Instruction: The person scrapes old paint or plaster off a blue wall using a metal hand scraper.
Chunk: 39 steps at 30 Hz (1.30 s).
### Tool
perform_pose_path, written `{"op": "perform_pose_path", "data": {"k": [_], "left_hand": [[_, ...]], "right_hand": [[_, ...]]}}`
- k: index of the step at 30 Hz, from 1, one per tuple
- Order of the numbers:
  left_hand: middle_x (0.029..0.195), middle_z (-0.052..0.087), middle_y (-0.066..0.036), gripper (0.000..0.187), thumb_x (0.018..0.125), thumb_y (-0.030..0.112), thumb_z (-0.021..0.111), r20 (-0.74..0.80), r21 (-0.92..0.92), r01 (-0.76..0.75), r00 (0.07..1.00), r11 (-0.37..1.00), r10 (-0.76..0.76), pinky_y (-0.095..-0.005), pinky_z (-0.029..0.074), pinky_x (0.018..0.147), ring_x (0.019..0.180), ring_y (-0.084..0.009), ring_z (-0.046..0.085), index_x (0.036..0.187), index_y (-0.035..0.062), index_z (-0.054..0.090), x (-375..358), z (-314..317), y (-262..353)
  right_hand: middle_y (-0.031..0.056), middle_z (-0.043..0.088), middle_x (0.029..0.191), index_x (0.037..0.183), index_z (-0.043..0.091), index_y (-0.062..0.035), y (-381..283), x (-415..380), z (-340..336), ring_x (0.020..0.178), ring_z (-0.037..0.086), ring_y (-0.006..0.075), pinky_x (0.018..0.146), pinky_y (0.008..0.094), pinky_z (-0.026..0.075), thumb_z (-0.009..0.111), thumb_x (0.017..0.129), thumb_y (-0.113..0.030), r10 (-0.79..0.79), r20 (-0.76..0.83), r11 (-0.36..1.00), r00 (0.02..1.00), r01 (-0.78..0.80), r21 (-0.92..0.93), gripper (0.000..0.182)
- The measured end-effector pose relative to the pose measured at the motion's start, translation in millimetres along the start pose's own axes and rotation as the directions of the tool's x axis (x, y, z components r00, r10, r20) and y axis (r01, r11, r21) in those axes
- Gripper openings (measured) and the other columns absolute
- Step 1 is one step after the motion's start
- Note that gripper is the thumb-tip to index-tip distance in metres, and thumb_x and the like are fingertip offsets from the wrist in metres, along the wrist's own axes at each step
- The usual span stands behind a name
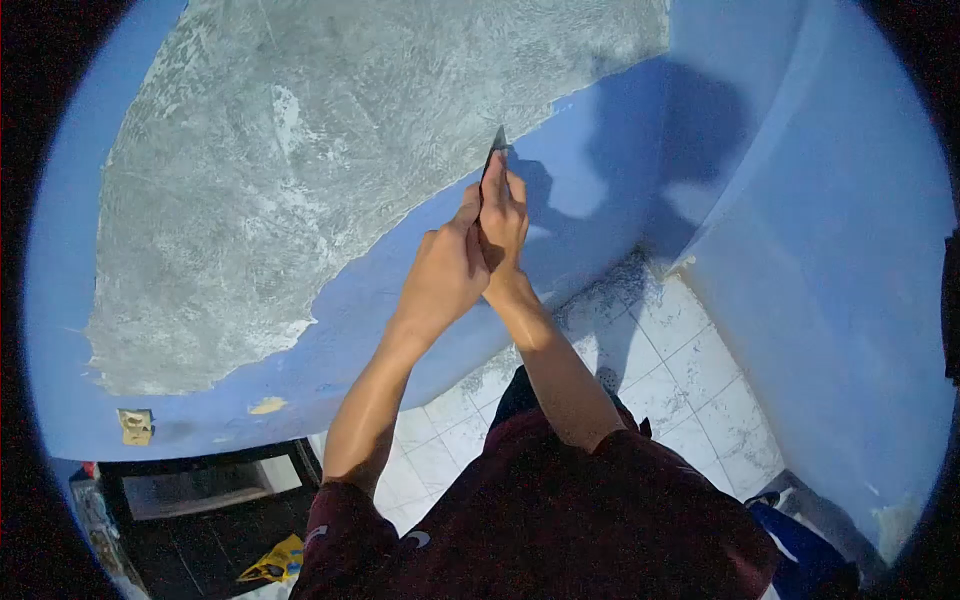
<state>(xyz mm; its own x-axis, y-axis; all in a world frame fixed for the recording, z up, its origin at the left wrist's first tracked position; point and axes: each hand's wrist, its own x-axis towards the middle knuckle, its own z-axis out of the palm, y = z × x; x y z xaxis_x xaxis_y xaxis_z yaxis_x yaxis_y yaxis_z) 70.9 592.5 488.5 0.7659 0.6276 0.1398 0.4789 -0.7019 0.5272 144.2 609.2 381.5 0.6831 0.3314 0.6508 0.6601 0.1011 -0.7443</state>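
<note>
Both my hands meet in front of the wall, around a thin, dark-bladed scraper [498, 138] seen nearly edge-on. Its tip points up and lies at or close to the lower edge of the rough grey patch [240, 190] on the blue wall. My right hand [505, 225] grips the scraper, with its fingers stretched along the blade. Pressed against it from the left, my left hand [445, 268] is closed at the lower end of the tool. The handle is hidden by my fingers.
A blue side wall [830, 270] meets the patched wall at right. White floor tiles [690, 400] carry grey debris. At lower left are a dark cabinet-like piece [200, 540], a yellow bag [275, 560] and a wall switch plate [134, 427]. Dark blue cloth [800, 545] lies lower right.
</note>
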Motion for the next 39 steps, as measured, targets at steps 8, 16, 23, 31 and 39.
{"op": "perform_pose_path", "data": {"k": [8, 16, 23, 31, 39], "left_hand": [[0.088, 0.063, -0.035, 0.046, 0.089, 0.002, 0.052, 0.007, 0.101, -0.047, 0.999, 0.994, 0.046, -0.0555, 0.048, 0.07, 0.087, -0.0518, 0.062, 0.135, -0.0034, 0.047, 1.3, -2.6, 1.6], [0.091, 0.064, -0.034, 0.047, 0.089, 0.002, 0.051, 0.032, 0.111, -0.071, 0.997, 0.991, 0.068, -0.0552, 0.049, 0.073, 0.089, -0.0509, 0.063, 0.135, -0.0062, 0.047, 3.9, 1.0, 4.2], [0.088, 0.065, -0.033, 0.045, 0.092, 0.0, 0.045, -0.011, 0.052, -0.07, 0.997, 0.996, 0.071, -0.0514, 0.05, 0.073, 0.086, -0.0496, 0.065, 0.137, -0.0044, 0.048, -3.1, 2.1, 3.5], [0.09, 0.064, -0.035, 0.048, 0.093, 0.0, 0.043, 0.003, 0.078, -0.094, 0.996, 0.992, 0.094, -0.0539, 0.05, 0.072, 0.088, -0.0512, 0.063, 0.141, -0.0017, 0.044, -1.5, 0.1, 11.9], [0.094, 0.063, -0.037, 0.048, 0.094, 0.002, 0.044, 0.043, 0.155, 0.013, 0.999, 0.988, -0.02, -0.0486, 0.051, 0.077, 0.091, -0.0492, 0.065, 0.14, -0.0083, 0.044, 3.7, 1.4, 20.6]], "right_hand": [[0.0313, 0.06, 0.128, 0.14, 0.039, 0.0158, -1.8, 4.9, 2.8, 0.116, 0.056, 0.0433, 0.095, 0.0452, 0.051, 0.062, 0.086, -0.007, 0.04, -0.016, 0.999, 0.999, -0.039, 0.038, 0.064], [0.0314, 0.054, 0.136, 0.141, 0.037, 0.0143, 6.6, -0.5, 7.2, 0.12, 0.055, 0.0432, 0.1, 0.0449, 0.048, 0.062, 0.085, -0.008, 0.064, -0.032, 0.995, 0.997, -0.061, 0.073, 0.065], [0.0268, 0.063, 0.122, 0.142, 0.039, 0.0106, -1.0, -1.6, 1.9, 0.119, 0.055, 0.0406, 0.095, 0.0447, 0.051, 0.062, 0.085, -0.005, 0.012, -0.104, 1.0, 0.994, -0.011, 0.011, 0.063], [0.0331, 0.06, 0.125, 0.142, 0.036, 0.0135, 11.5, -3.5, 10.3, 0.12, 0.054, 0.044, 0.096, 0.0453, 0.051, 0.061, 0.086, -0.008, -0.008, -0.064, 1.0, 0.998, 0.008, 0.007, 0.066], [0.0299, 0.061, 0.124, 0.143, 0.037, 0.012, 4.2, 3.3, 0.1, 0.116, 0.056, 0.0426, 0.096, 0.046, 0.05, 0.06, 0.086, -0.009, 0.03, -0.083, 0.997, 0.996, -0.024, 0.078, 0.064]]}}
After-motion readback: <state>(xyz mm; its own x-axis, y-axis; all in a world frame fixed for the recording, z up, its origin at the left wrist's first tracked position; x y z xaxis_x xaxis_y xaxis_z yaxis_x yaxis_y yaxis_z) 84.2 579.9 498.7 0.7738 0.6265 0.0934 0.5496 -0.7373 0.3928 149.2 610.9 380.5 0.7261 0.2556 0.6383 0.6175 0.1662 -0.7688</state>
